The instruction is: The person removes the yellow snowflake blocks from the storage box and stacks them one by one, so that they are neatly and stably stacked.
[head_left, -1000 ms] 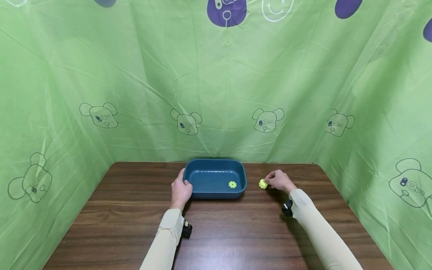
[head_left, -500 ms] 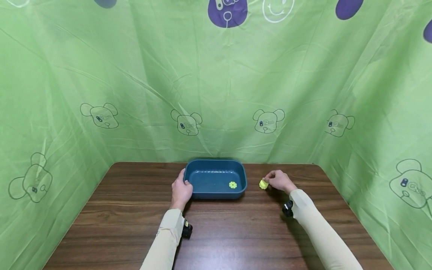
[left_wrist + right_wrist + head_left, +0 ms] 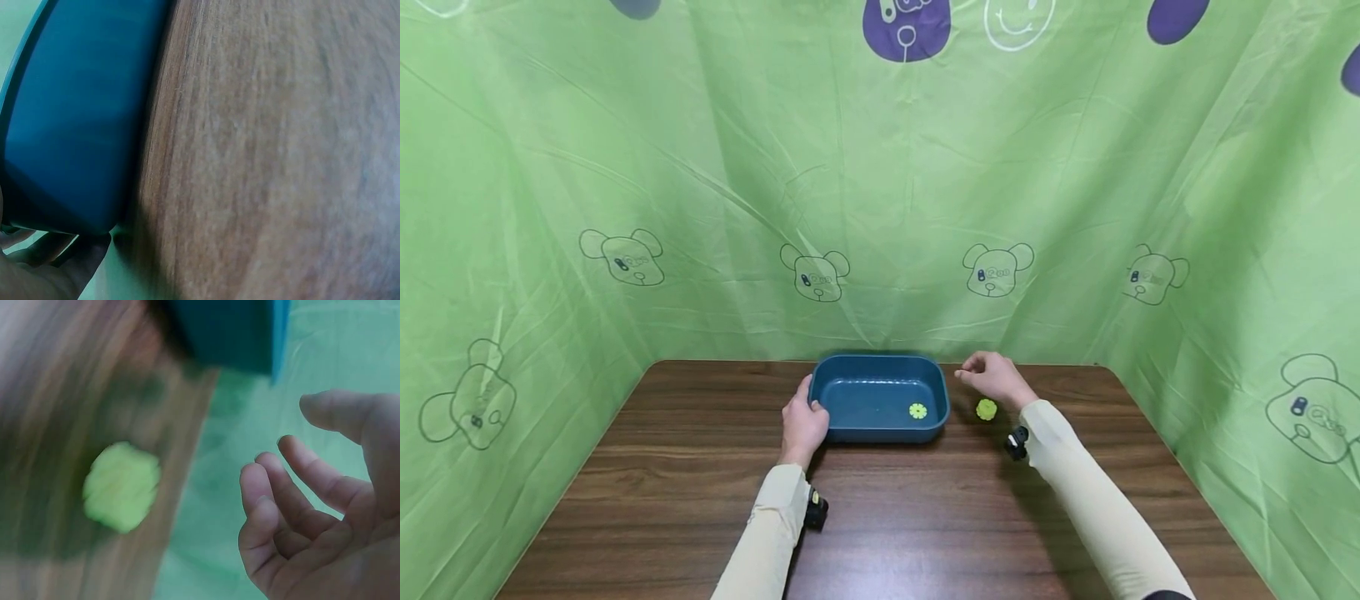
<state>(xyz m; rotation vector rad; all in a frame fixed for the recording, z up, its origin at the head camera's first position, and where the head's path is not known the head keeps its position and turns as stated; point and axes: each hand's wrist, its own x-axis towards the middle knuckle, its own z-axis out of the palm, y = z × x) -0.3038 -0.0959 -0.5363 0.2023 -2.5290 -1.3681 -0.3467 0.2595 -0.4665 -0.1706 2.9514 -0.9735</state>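
Observation:
A teal rectangular basin (image 3: 880, 434) stands upright at the back middle of the table. Its left wall is in the grip of my left hand (image 3: 805, 427), thumb at the rim; the left wrist view shows fingers (image 3: 87, 262) curled under the basin's corner. Inside, toward the right, lies a flat yellow-green flower-shaped piece (image 3: 917, 411). A scalloped yellow-green piece (image 3: 987, 409), perhaps a small stack, rests on the table right of the basin. My right hand (image 3: 996, 377) hovers behind it, apart from it, with loosely bent fingers and nothing held (image 3: 331, 506).
The brown wood-grain table (image 3: 910, 517) ends at a green printed curtain (image 3: 895, 317) close behind the basin. Curtain also hangs along both sides. A black wrist camera (image 3: 1017, 443) sits on the right forearm, another on the left.
My right hand has let go of the scalloped yellow-green piece and moved left and back toward the basin's right side. The left hand and basin have stayed put.

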